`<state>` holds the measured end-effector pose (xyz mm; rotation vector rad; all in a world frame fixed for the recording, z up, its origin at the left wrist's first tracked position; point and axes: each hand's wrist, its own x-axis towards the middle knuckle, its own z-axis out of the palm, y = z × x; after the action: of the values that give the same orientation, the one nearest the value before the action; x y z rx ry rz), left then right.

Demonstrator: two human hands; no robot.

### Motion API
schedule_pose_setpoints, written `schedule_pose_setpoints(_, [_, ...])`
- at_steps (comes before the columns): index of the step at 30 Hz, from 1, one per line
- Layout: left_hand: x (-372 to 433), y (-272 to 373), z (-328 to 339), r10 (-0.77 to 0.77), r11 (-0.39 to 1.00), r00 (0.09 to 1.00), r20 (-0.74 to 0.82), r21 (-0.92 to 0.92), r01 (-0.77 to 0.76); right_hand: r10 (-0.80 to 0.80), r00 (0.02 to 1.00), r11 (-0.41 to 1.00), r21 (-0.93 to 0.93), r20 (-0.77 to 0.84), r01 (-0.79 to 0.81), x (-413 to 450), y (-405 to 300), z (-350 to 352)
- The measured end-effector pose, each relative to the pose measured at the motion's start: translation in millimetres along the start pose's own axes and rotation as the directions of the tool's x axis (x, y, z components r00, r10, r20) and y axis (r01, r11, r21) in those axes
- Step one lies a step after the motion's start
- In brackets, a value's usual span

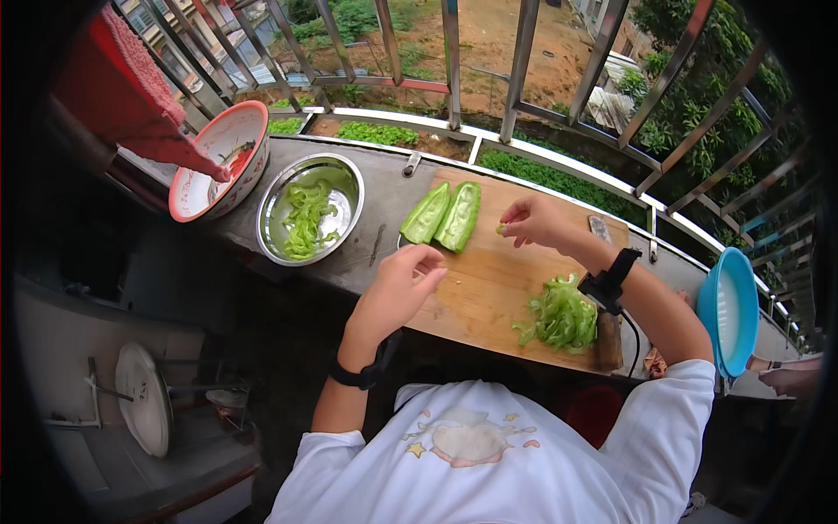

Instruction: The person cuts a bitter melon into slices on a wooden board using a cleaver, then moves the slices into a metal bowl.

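My right hand [529, 223] pinches a small green piece over the wooden cutting board [484, 288]. My left hand [409, 281] hovers at the board's left edge with its fingers curled, and no object shows in it. Two hollowed halves of a ridged green gourd, likely bitter melon [458, 216], lie side by side near the board's back left, cut faces up. A pile of thin green slices [563, 314] rests at the board's front right. More slices [308, 219] are in a stainless steel bowl [263, 229] left of the board. Part of a metal blade [598, 228] shows beyond my right forearm.
A red-rimmed enamel basin [265, 124] stands at the far left under a hanging red cloth [131, 111]. Metal railings [452, 65] run along the ledge's back. On the right is a blue plastic basin [740, 314], with another person's arm [789, 373] beside it.
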<state>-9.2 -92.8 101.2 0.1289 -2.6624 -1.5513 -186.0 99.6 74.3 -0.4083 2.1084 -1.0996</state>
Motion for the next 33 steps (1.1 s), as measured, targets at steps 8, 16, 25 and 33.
schedule_pose_setpoints(8, [92.2,-36.0,-21.7,-0.001,0.955,0.998,-0.056,0.297,0.018,-0.08,0.957,0.996,-0.068,-0.28,0.063,49.2,7.2,10.5])
schedule_pose_setpoints(16, [149.9,-43.4,3.4,-0.101,0.782,0.993,0.054,0.621,0.046,-0.124,0.956,0.983,-0.165,-0.265,0.082,44.8,-8.3,0.8])
schedule_pose_setpoints(25, [171.2,-8.9,47.5,-0.201,0.663,0.954,0.224,0.748,-0.036,-0.203,0.931,0.79,-0.612,-0.304,-0.028,14.6,-0.6,-13.9])
schedule_pose_setpoints(33, [147.2,14.5,59.6,0.065,0.829,0.988,0.138,0.543,-0.13,-0.092,0.896,0.907,-0.407,-0.435,-0.105,-158.9,20.7,-42.6])
